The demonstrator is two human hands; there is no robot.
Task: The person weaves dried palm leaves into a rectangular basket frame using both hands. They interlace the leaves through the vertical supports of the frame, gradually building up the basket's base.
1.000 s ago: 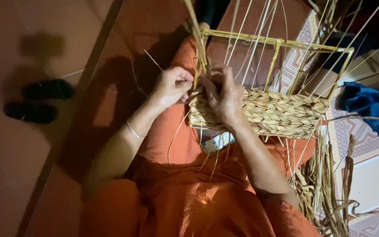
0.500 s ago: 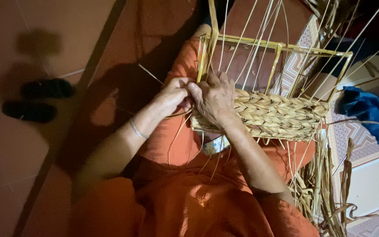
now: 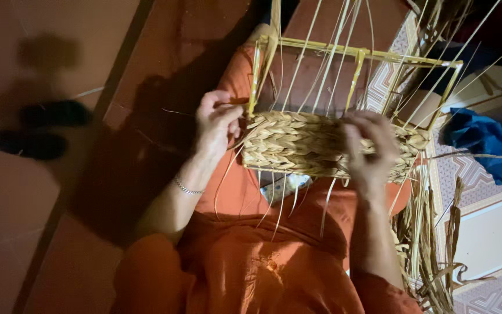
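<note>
A half-woven straw basket [image 3: 297,145] on a yellow rectangular frame [image 3: 355,53] rests on my lap, over orange clothing. Thin straw strands rise from the woven band through the frame. My left hand [image 3: 216,123] grips the left end of the basket by the frame's corner post, fingers pinched on a strand there. My right hand [image 3: 370,145] lies over the right part of the woven band, fingers curled around it. A thin bracelet [image 3: 186,188] circles my left wrist.
A pair of dark sandals [image 3: 42,131] lies on the red tiled floor at left. A blue cloth [image 3: 486,142] sits at right on patterned tiles. Loose dry straw [image 3: 428,244] is heaped beside my right leg.
My right hand has moved from the basket's left corner, beside my left hand, across to the right part of the woven band. The basket has turned slightly in my lap.
</note>
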